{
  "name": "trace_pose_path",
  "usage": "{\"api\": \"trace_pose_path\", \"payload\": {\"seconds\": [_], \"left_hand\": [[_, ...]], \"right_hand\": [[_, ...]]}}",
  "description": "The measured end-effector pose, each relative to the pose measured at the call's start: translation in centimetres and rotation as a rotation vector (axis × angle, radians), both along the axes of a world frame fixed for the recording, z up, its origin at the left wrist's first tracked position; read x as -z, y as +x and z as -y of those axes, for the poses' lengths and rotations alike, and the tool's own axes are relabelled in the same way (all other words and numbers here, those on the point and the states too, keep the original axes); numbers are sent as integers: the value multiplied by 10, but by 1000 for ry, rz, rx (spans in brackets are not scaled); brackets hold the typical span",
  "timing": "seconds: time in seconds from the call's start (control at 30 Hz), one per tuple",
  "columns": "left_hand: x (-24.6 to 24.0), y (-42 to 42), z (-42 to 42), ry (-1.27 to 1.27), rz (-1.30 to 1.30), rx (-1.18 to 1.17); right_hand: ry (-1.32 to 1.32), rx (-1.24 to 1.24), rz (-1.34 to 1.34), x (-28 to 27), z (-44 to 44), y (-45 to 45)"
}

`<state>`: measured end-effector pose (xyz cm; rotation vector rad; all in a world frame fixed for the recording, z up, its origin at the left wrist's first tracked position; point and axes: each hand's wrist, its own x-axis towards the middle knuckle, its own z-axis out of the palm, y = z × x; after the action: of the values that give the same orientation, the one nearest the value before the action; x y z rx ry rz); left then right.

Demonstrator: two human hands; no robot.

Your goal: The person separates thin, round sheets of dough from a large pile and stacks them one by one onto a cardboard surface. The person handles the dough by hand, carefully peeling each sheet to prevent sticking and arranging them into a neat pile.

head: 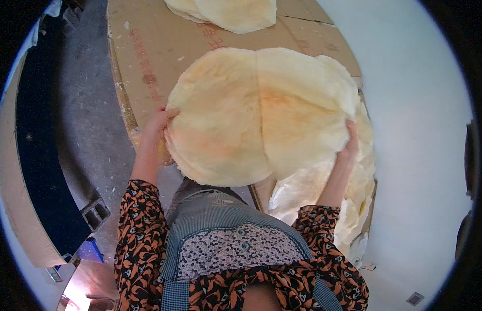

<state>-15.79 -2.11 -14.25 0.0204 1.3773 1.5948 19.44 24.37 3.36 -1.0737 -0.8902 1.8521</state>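
Observation:
A wide, rounded cream sheet point(217, 116) spans the space between my hands, above a cardboard-covered surface. It looks thin and layered; its material is uncertain. One crease runs down its middle and another slants toward its right edge. My left hand point(160, 121) pinches the left edge, thumb on top. At the right edge, my right hand point(350, 142) grips the sheet, its fingers partly hidden beneath. More pale sheets point(357, 210) lie in a pile below and beyond my right forearm. Another stack of cream sheets point(237, 13) rests at the far end of the cardboard.
The cardboard point(128, 70) bears red writing and pale flakes. A white wall point(412, 136) runs along the right side. To the left are a grey floor point(85, 109), a hollow concrete block point(95, 214) and a long dark panel point(38, 136).

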Motion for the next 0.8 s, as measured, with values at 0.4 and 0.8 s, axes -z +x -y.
{"api": "trace_pose_path", "payload": {"seconds": [0.4,0.8], "left_hand": [[-1,-2,-5,-122,-83,42],[-19,1,24,10,-71,231]], "right_hand": [[257,208,94,-101,-65,44],[21,702,-98,-26,-76,99]]}}
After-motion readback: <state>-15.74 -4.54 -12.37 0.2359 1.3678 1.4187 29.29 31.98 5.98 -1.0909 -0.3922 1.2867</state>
